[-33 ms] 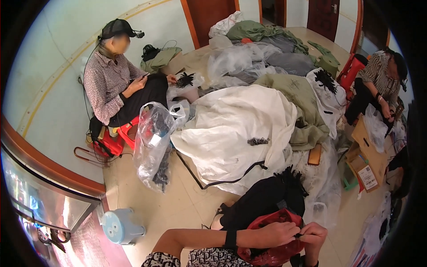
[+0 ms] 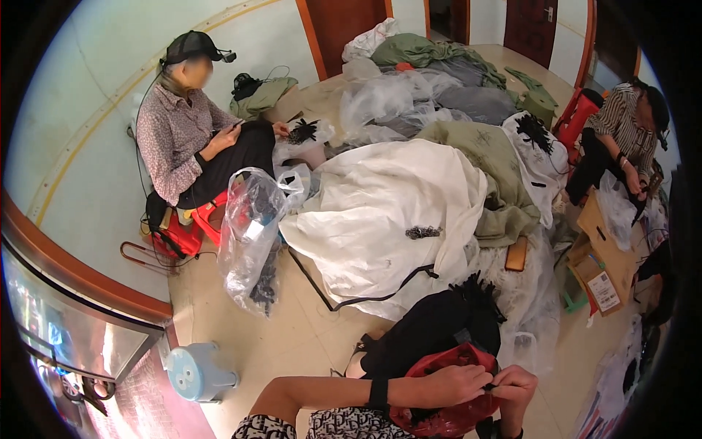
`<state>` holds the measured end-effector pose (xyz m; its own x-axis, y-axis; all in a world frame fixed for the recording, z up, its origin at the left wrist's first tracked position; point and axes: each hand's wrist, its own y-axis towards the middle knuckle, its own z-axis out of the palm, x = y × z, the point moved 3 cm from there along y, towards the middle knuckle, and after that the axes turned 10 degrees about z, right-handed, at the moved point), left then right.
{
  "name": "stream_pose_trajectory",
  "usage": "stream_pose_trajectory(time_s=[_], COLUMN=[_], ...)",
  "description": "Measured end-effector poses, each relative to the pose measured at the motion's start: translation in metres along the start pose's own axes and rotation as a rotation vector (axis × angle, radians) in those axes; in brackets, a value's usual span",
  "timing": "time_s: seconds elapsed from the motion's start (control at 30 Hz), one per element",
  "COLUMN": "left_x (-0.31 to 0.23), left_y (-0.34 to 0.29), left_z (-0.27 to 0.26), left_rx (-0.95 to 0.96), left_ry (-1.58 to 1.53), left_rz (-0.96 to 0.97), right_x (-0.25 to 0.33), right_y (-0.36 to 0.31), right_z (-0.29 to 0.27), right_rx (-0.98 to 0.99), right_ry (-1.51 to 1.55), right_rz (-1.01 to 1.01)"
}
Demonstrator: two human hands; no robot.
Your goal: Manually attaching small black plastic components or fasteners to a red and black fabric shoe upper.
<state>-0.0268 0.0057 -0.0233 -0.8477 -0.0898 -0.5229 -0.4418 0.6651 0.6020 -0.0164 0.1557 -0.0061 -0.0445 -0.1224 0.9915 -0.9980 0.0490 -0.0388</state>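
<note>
Over my lap, my left hand point(image 2: 462, 385) and my right hand point(image 2: 515, 385) meet with fingertips pinched together. Between them is a small black piece point(image 2: 491, 387), too small to name more exactly. A red plastic bag point(image 2: 468, 356) lies open on my lap beneath both hands, with dark bits inside. On my knee, past the bag, rests a bunch of thin black strips point(image 2: 479, 294). My left forearm crosses the bag from the left and wears a black wristband.
A white cloth sack point(image 2: 387, 197) spreads ahead, with a dark clump point(image 2: 423, 233) and a black strap point(image 2: 365, 296). A phone point(image 2: 516, 254) lies to its right. A blue stool point(image 2: 201, 372) stands left. People sit at left and right, near a cardboard box point(image 2: 596, 271).
</note>
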Motion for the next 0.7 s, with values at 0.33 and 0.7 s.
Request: stream_pose_trajectory(time_s=[0.33,0.7], left_x=[0.002,0.002], left_y=[-0.004,0.005], left_z=[0.005,-0.008], left_rx=[-0.032,0.089], left_ry=[-0.104,-0.171], left_rz=[-0.067,-0.117], right_x=[-0.014,-0.020], right_y=[-0.012,-0.012], right_z=[0.002,0.000], right_rx=[-0.111,0.014], right_ry=[-0.020,0.152], right_rz=[-0.158,0.063])
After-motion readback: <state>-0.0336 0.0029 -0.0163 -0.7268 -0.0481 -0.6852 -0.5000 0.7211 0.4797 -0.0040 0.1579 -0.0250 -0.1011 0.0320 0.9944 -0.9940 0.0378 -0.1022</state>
